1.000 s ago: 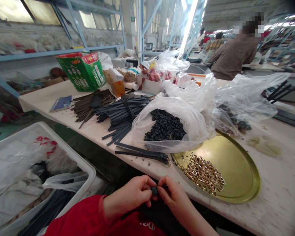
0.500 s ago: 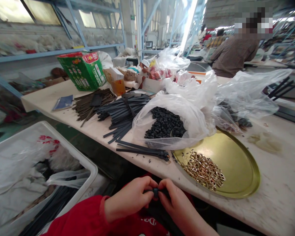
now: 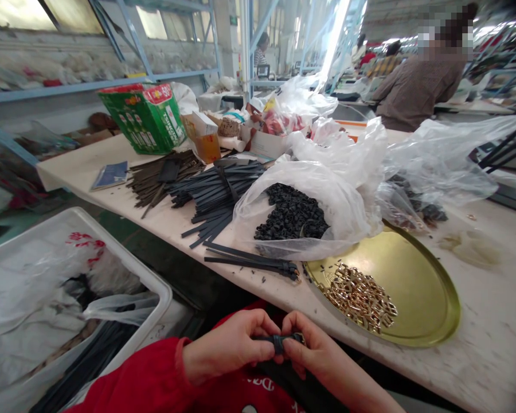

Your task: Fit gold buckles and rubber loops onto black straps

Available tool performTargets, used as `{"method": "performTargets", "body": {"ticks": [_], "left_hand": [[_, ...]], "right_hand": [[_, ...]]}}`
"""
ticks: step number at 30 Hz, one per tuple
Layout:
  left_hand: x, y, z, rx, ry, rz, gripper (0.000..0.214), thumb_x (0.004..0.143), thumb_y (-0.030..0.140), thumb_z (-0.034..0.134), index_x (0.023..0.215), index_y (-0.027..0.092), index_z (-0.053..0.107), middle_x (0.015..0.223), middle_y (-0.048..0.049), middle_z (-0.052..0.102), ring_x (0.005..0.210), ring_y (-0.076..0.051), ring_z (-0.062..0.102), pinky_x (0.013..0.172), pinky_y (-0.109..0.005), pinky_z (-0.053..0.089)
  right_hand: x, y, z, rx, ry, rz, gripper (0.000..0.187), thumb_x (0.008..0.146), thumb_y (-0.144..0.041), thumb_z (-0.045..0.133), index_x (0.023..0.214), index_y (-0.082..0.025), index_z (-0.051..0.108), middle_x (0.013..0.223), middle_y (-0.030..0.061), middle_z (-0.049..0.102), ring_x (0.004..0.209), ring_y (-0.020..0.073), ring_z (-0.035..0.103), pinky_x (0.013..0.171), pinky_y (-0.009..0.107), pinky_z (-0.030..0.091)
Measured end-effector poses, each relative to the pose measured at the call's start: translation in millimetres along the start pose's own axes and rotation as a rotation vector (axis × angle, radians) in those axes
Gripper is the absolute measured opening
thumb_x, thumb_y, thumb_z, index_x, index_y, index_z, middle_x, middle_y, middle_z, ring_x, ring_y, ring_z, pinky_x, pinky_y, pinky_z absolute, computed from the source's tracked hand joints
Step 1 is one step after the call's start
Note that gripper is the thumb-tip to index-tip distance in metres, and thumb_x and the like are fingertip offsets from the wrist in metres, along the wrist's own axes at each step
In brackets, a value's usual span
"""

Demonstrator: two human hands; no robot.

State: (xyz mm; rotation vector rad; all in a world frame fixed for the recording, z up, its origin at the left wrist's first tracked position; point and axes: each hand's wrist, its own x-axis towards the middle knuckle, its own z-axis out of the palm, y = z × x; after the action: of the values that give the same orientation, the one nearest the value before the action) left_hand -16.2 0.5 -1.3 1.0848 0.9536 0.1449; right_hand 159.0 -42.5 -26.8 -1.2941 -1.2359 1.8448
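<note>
Just in front of the table's edge, my left hand (image 3: 234, 344) is closed on a black strap (image 3: 267, 339). My right hand (image 3: 313, 347) pinches the same strap from the other side. A dark keeper loop (image 3: 278, 344) sits around the strap between my fingertips, and a bit of metal, perhaps a buckle, shows by my right fingers. Beyond my hands lie several straps (image 3: 249, 261) with buckled ends. Past them, an open plastic bag (image 3: 258, 195) holds many small black loops (image 3: 292, 215). Gold buckles (image 3: 361, 298) are heaped on a brass-coloured tray (image 3: 430, 287).
Piles of dark straps (image 3: 223, 183) and brown straps (image 3: 163, 178) spread over the table. Behind them stand a green carton (image 3: 140, 120) and small boxes. At left is a white bin (image 3: 165, 292) with plastic inside. A person (image 3: 417, 92) sits across the table.
My right hand has shifted slightly right and turned, and more of the strap with its keeper loop now shows. A metal glint appears by my right fingers.
</note>
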Motion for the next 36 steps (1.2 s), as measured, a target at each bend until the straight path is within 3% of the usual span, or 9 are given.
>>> {"method": "performTargets", "body": {"ticks": [3, 7, 12, 14, 19, 26, 28, 33, 36], "left_hand": [[2.8, -4.6, 2.0, 0.057, 0.058, -0.016, 0.025, 0.066, 0.023, 0.056, 0.088, 0.012, 0.054, 0.074, -0.0014, 0.064, 0.053, -0.008, 0.047, 0.047, -0.018, 0.033], [3.8, -4.9, -0.2, 0.253, 0.131, -0.014, 0.023, 0.069, 0.023, 0.053, 0.089, 0.013, 0.058, 0.077, -0.0017, 0.065, 0.058, -0.01, 0.051, 0.049, -0.019, 0.036], [-7.1, 5.3, -10.2, 0.412, -0.068, -0.042, 0.022, 0.078, 0.033, 0.048, 0.083, 0.016, 0.062, 0.074, -0.001, 0.065, 0.061, -0.011, 0.053, 0.054, -0.018, 0.038], [-10.3, 8.3, -11.7, 0.395, -0.138, -0.063, 0.023, 0.079, 0.034, 0.046, 0.081, 0.017, 0.061, 0.07, -0.0002, 0.063, 0.057, -0.01, 0.051, 0.051, -0.017, 0.037], [-6.7, 4.3, -6.2, 0.43, -0.086, -0.026, 0.022, 0.078, 0.029, 0.044, 0.068, 0.016, 0.059, 0.062, 0.0008, 0.06, 0.052, -0.01, 0.048, 0.048, -0.018, 0.036], [-3.6, 8.5, -0.5, 0.6, -0.065, 0.052, 0.025, 0.081, 0.027, 0.042, 0.078, 0.017, 0.065, 0.066, -0.0015, 0.064, 0.055, -0.014, 0.055, 0.051, -0.021, 0.038], [-2.7, 19.8, -9.2, 0.775, 0.009, 0.122, 0.024, 0.081, 0.032, 0.046, 0.076, 0.017, 0.064, 0.069, -0.0025, 0.065, 0.06, -0.016, 0.056, 0.053, -0.022, 0.037], [31.0, 47.2, -48.4, 1.229, 0.46, 0.407, 0.02, 0.086, 0.033, 0.047, 0.087, 0.018, 0.059, 0.081, -0.0039, 0.063, 0.074, -0.018, 0.057, 0.064, -0.025, 0.039], [66.2, 48.9, -67.5, 1.377, 0.523, 0.54, 0.017, 0.088, 0.028, 0.046, 0.083, 0.017, 0.059, 0.081, -0.0039, 0.061, 0.079, -0.018, 0.056, 0.071, -0.028, 0.041]], "right_hand": [[-0.4, 1.2, 4.7, -0.276, 0.131, -0.094, 0.003, 0.077, -0.023, 0.045, 0.078, -0.02, 0.044, 0.071, -0.0002, 0.055, 0.063, 0.0136, 0.047, 0.057, 0.026, 0.036], [2.8, 7.6, 5.7, -0.382, 0.142, -0.14, 0.002, 0.078, -0.021, 0.045, 0.079, -0.021, 0.046, 0.075, 0.0013, 0.056, 0.07, 0.0163, 0.05, 0.064, 0.029, 0.038], [-0.8, 8.6, 2.5, -0.18, 0.01, -0.026, 0.023, 0.088, -0.04, 0.03, 0.098, -0.023, 0.042, 0.071, -0.0007, 0.05, 0.058, 0.0144, 0.047, 0.052, 0.026, 0.038], [-2.9, 7.1, 1.8, -0.253, -0.013, -0.045, 0.027, 0.089, -0.041, 0.026, 0.103, -0.023, 0.041, 0.072, 0.0006, 0.053, 0.06, 0.0155, 0.051, 0.053, 0.027, 0.039], [-2.7, 10.0, 4.4, -0.664, 0.051, -0.242, 0.025, 0.088, -0.025, 0.032, 0.105, -0.021, 0.049, 0.093, 0.0093, 0.064, 0.083, 0.023, 0.06, 0.07, 0.033, 0.042], [0.9, 21.3, 16.0, -0.576, 0.122, -0.372, 0.023, 0.092, -0.028, 0.026, 0.098, -0.02, 0.047, 0.079, 0.0059, 0.064, 0.069, 0.0174, 0.061, 0.062, 0.028, 0.043], [7.8, 17.8, 11.4, -0.571, 0.215, -0.391, 0.024, 0.092, -0.028, 0.025, 0.103, -0.02, 0.045, 0.085, 0.0069, 0.064, 0.076, 0.0175, 0.062, 0.066, 0.028, 0.045], [51.4, -8.1, -22.5, -0.847, 0.547, -0.434, 0.023, 0.091, -0.029, 0.034, 0.099, -0.017, 0.051, 0.092, 0.0115, 0.065, 0.084, 0.026, 0.061, 0.073, 0.039, 0.046], [80.7, -16.0, -38.5, -1.083, 0.616, -0.515, 0.018, 0.088, -0.024, 0.041, 0.095, -0.017, 0.055, 0.094, 0.0107, 0.063, 0.086, 0.0272, 0.059, 0.075, 0.042, 0.046]]}}
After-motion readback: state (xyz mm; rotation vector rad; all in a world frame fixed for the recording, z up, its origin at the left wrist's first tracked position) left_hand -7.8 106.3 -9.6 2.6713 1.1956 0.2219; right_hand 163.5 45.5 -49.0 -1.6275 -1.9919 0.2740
